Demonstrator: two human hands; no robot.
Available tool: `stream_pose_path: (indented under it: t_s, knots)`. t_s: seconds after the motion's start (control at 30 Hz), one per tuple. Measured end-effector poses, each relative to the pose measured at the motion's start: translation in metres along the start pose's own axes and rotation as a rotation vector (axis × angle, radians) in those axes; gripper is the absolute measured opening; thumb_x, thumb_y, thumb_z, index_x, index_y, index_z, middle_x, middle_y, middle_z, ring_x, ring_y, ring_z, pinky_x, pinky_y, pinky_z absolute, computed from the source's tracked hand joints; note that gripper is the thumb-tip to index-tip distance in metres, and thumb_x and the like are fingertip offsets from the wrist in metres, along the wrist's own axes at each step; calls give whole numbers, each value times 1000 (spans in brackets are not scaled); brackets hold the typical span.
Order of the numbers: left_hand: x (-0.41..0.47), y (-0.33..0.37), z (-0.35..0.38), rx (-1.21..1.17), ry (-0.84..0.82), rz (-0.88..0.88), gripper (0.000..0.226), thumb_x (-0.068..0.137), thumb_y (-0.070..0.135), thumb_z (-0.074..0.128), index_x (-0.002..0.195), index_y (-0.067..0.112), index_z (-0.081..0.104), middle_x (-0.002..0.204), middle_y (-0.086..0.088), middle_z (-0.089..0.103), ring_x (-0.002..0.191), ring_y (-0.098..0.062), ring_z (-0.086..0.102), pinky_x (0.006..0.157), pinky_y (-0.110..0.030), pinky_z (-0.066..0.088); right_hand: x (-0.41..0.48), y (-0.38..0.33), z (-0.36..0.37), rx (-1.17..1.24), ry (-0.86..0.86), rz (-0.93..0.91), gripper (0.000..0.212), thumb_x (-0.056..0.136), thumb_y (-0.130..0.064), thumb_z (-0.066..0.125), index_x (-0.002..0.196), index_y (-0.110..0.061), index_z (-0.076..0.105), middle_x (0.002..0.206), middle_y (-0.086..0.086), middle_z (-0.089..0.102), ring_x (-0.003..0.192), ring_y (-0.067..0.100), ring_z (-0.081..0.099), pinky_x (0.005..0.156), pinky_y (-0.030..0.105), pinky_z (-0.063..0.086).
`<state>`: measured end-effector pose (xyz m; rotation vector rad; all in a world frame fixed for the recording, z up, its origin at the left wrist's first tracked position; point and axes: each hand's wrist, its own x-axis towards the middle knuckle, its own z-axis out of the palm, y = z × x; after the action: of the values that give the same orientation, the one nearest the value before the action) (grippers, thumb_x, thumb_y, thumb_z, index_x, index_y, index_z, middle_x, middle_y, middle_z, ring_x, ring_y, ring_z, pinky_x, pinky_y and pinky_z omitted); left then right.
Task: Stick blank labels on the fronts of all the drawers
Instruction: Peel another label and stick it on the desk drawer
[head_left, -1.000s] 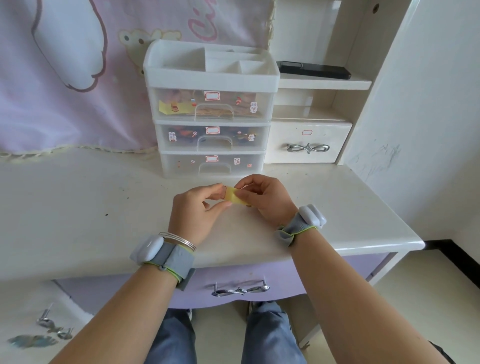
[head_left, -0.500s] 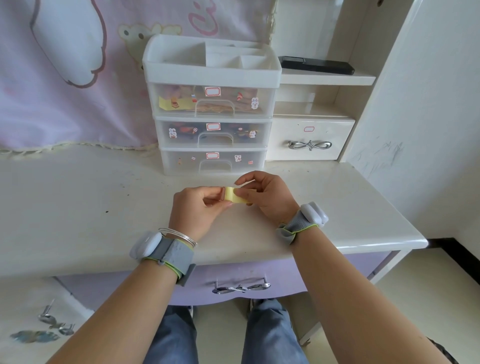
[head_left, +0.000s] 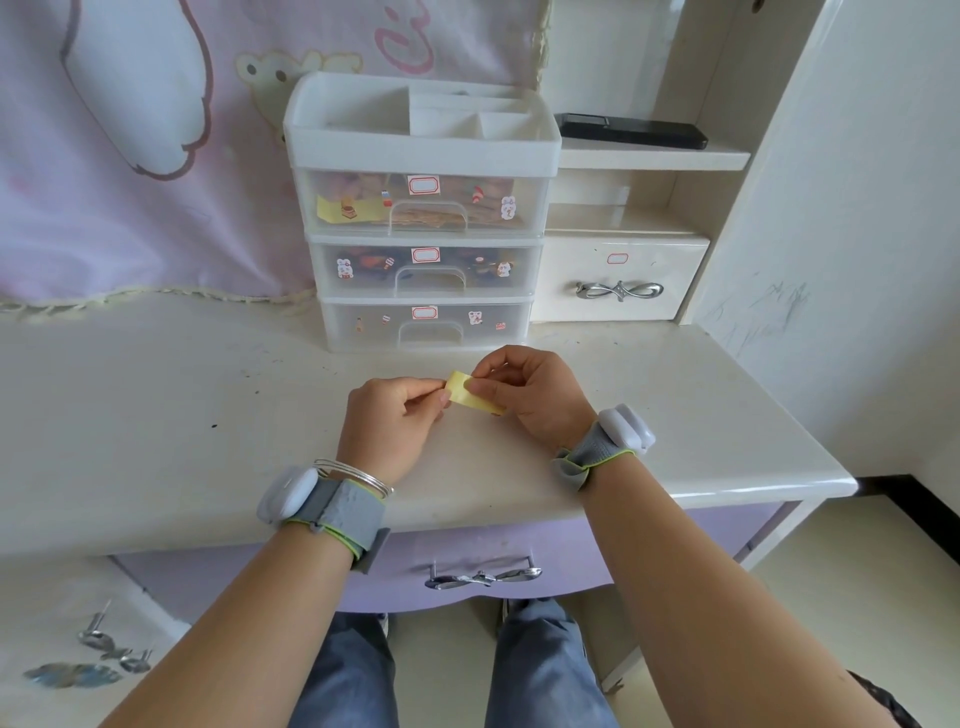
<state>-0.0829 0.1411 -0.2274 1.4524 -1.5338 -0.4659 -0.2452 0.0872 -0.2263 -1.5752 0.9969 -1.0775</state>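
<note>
Already the clear drawers (head_left: 363, 270) and white drawer (head_left: 571, 270) wear labels (head_left: 424, 184), the purple drawer (head_left: 467, 545) looks bare, while left hand (head_left: 387, 423) and right hand (head_left: 535, 397) pinch a yellow strip (head_left: 467, 396) above the desk (head_left: 156, 415).

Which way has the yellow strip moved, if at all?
No: yellow strip stays just in front of the bottom clear drawer, right of its handle.
</note>
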Motion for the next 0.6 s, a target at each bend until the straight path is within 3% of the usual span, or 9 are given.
stream_pose_path:
  t_s: [0.13,0.33,0.5,0.6]
  knots:
    - [0,1,-1,-30,-3,-8,13,86,11,63,89,12,75,68,4,69,61,16,59,66,3,39,0,0,0,-14,9,1,20,78,-4,71,69,-20,64,53,-9,64,48,8,50,52,18,45]
    - [1,1,-1,-82,21,-54,14,88,13,61,82,12,74,66,12,67,61,10,62,64,2,40,1,0,0,-18,4,0,20,78,-6,71,69,-22,64,53,-10,65,50,8,53,55,22,48]
    - [2,-1,1,-128,45,-84,14,87,14,61,83,10,73,69,5,71,62,3,65,65,-2,44,0,0,0,3,-5,0,18,78,-4,71,71,-19,64,53,-9,65,47,7,53,52,19,48]
    - [4,-3,1,-160,40,-102,14,86,13,62,80,15,73,72,8,72,62,-2,67,74,-17,50,1,0,0,6,-5,0,20,78,-4,71,70,-20,65,54,-9,65,49,9,54,52,20,49]
